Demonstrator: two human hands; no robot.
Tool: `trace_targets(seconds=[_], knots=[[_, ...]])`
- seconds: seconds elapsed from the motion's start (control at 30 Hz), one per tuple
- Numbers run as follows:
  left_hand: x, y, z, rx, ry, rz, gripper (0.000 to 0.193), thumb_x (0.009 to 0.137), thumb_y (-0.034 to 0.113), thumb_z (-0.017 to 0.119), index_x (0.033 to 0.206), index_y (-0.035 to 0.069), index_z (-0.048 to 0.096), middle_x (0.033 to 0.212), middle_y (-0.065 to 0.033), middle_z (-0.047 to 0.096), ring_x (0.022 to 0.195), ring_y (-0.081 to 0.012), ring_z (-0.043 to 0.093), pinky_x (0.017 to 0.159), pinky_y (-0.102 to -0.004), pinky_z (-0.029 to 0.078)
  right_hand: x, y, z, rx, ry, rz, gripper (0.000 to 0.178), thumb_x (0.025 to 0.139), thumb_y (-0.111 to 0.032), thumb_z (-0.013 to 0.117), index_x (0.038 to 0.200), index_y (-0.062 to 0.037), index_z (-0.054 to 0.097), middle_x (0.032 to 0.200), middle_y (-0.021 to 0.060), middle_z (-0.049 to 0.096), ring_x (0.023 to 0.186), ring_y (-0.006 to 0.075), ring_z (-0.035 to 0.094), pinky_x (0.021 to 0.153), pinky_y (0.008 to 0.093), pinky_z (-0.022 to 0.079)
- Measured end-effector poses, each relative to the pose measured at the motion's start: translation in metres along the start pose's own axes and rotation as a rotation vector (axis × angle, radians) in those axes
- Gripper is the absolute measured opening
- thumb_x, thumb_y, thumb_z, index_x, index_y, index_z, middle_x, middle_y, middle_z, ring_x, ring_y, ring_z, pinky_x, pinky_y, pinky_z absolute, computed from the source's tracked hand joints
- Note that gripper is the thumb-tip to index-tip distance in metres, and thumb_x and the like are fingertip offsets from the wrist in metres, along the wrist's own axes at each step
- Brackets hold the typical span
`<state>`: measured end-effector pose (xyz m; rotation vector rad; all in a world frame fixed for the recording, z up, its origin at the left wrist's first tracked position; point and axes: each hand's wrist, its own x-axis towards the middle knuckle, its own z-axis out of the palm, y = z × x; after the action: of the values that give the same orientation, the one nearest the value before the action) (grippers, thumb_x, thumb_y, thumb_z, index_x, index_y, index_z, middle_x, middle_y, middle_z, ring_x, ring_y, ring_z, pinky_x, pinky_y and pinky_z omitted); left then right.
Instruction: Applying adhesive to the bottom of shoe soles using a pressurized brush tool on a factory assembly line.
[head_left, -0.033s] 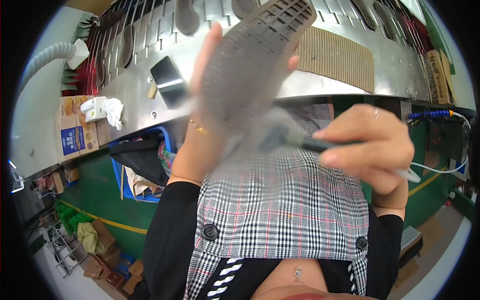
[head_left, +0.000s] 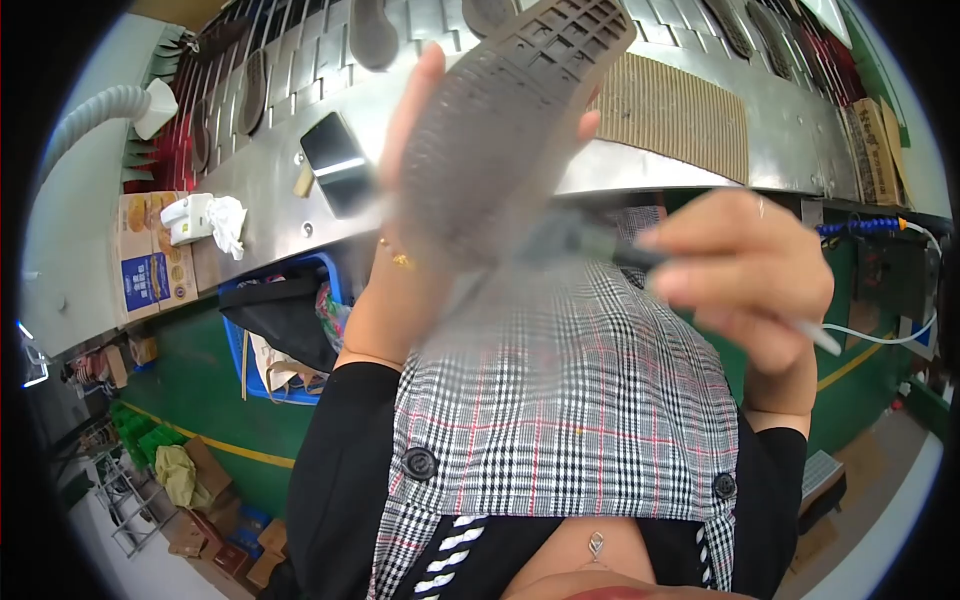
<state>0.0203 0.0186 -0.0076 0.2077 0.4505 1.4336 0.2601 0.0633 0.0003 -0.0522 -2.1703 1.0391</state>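
The left hand (head_left: 407, 130) supports the dark shoe sole (head_left: 490, 130), tread facing the person, before the metal bench (head_left: 275, 208), fingers spread around its edges. The right hand (head_left: 750, 270) pinches a blurred brush-like tool (head_left: 632, 253) near its lower end; contact I cannot tell. Brushing appears underway; the next move calls for steady support.

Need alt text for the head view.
A person's left hand holds up a textured dark shoe sole; the right hand holds a blurred tool close to its lower end. A phone and a ribbed tan mat lie on the metal bench beyond.
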Motion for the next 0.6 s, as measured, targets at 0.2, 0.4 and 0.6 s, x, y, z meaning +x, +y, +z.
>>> trace_targets(seconds=[0.2, 0.4, 0.6], knots=[[-0.002, 0.004, -0.005, 0.089, -0.039, -0.073, 0.077, 0.1, 0.059, 0.032, 0.141, -0.006, 0.042, 0.137, -0.0222, 0.053, 0.122, -0.032, 0.056, 0.105, -0.0419, 0.044, 0.0, -0.003, -0.008, 0.06, -0.102, 0.002, 0.027, 0.078, -0.019, 0.065, 0.095, -0.0008, 0.074, 0.096, 0.022, 0.071, 0.08, 0.0314, 0.068, 0.07, 0.0363, 0.053], [0.001, 0.019, -0.029, -0.326, -0.499, -0.356, 0.075, 0.1, 0.058, 0.036, 0.14, -0.004, 0.045, 0.137, -0.0198, 0.055, 0.121, -0.0294, 0.057, 0.104, -0.0405, 0.044, 0.0, 0.009, -0.013, -0.047, -0.015, -0.065, 0.026, 0.077, -0.022, 0.066, 0.092, -0.0031, 0.076, 0.091, 0.0213, 0.072, 0.075, 0.0293, 0.068, 0.067, 0.036, 0.053], [-0.003, 0.02, -0.023, -0.32, -0.451, -0.357, 0.074, 0.1, 0.058, 0.037, 0.14, -0.004, 0.046, 0.137, -0.019, 0.056, 0.123, -0.0299, 0.055, 0.107, -0.041, 0.042, 0.005, 0.007, -0.021, -0.171, 0.045, 0.001, 0.03, 0.073, -0.022, 0.065, 0.092, -0.0016, 0.075, 0.093, 0.0219, 0.071, 0.075, 0.029, 0.067, 0.066, 0.0354, 0.052]])
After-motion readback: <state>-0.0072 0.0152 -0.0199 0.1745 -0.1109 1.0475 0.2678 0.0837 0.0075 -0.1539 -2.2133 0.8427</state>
